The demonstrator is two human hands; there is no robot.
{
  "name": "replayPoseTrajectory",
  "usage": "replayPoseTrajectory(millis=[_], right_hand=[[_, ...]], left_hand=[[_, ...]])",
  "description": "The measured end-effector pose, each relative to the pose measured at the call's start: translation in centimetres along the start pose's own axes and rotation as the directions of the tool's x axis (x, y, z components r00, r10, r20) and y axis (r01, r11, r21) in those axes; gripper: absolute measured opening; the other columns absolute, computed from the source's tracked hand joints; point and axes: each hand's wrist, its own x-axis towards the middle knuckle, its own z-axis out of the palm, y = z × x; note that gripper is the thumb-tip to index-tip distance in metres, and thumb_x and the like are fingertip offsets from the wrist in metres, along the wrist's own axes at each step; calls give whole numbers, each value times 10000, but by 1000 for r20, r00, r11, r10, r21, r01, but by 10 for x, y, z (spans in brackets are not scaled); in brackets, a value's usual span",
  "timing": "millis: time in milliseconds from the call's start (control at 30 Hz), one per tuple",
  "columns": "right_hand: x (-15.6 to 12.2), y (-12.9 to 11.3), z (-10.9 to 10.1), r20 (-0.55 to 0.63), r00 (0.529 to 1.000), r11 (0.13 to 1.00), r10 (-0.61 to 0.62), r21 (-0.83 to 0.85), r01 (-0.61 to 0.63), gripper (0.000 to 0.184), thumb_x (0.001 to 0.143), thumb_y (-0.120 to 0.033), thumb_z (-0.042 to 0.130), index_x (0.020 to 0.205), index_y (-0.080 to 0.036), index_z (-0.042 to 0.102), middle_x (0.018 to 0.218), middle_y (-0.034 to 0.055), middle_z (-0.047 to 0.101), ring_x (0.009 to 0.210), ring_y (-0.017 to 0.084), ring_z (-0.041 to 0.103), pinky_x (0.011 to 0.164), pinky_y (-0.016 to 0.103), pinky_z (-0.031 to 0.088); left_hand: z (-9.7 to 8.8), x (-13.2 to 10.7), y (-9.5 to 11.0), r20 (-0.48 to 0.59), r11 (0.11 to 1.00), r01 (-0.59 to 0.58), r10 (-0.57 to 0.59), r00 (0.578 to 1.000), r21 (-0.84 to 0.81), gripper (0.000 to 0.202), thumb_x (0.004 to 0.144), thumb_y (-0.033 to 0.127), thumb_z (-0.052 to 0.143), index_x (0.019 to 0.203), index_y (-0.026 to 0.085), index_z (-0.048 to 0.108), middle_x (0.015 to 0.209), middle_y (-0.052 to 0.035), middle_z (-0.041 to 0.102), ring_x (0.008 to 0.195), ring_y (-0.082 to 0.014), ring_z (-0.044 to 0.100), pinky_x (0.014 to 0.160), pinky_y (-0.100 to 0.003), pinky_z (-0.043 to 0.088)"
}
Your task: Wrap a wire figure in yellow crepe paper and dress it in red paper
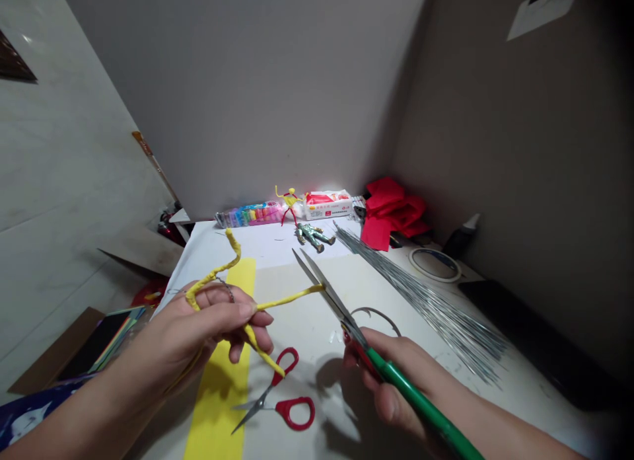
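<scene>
My left hand [218,321] is closed on a wire figure wrapped in yellow paper [232,252], pinching it between thumb and fingers. Its yellow strands stick out upward, to the right and down; a bit of bare twisted wire shows by the fingers. My right hand [381,374] grips long-nose pliers with green handles [411,384]. The slim jaws point up and left, their tips slightly apart, and the end of the right-hand yellow strand lies at them. Below the figure, red-handled scissors [262,402] rest with blades spread, partly over a yellow paper strip [212,407].
A bundle of thin metal wires [421,295] runs along the right, beside a tape roll [436,265] and a dark bottle [459,236]. Farther back are a yellow-and-red figure [290,199], a silvery-green figure [314,235], a white packet [327,205], coloured clay packs [252,214] and red paper [391,209].
</scene>
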Motion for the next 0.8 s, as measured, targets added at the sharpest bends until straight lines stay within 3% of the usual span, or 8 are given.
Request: replayPoseTrajectory(millis=[267,433,533,633,733,800], right_hand=[[2,2,3,2,1000,998,10,61,-10,475,698,-607,642,863,-170,557,638,-21,528,595,118,467,570,205,392],[4,8,3,22,998,995,-52,82,50,645,668,-772,512,849,-153,531,592,-47,416,543,85,359,515,192,335],[2,16,0,-40,993,994,-112,5,113,685,710,-800,399,915,-159,530,672,-9,467,570,103,387,514,203,358],[-3,19,-5,-68,975,973,-209,-116,201,686,781,-760,321,1067,-171,528,851,71,545,712,168,495,656,270,462],[-7,17,-6,16,971,957,-237,-167,236,693,817,-712,321,1224,-178,490,1015,130,567,883,234,543,794,342,484],[-8,17,-2,54,974,967,-221,-120,226,698,810,-709,348,1223,-174,519,993,133,592,881,246,568,780,341,498]], left_hand=[[3,-4,3,-33,1000,2,-2,999,-10,130,661,273,705,600,160,724,592,-95,698,517,-138,580,451,-178,435],[1,-3,4,-60,1000,-28,27,998,-9,144,710,255,664,616,161,719,638,-63,699,552,-118,581,489,-159,460],[0,-1,3,-112,996,-92,90,990,-12,145,714,251,655,622,163,725,666,-59,706,616,-132,612,514,-152,484],[1,-3,5,-211,992,-126,117,971,-30,150,703,282,671,618,171,726,680,-58,717,704,-159,650,591,-156,524],[3,-7,11,-316,984,-169,146,938,-48,178,720,311,657,625,175,721,698,-64,729,757,-179,670,646,-168,542],[2,-10,16,-385,973,-229,199,901,-35,165,719,291,651,620,176,716,678,-60,726,738,-179,673,653,-174,547]])
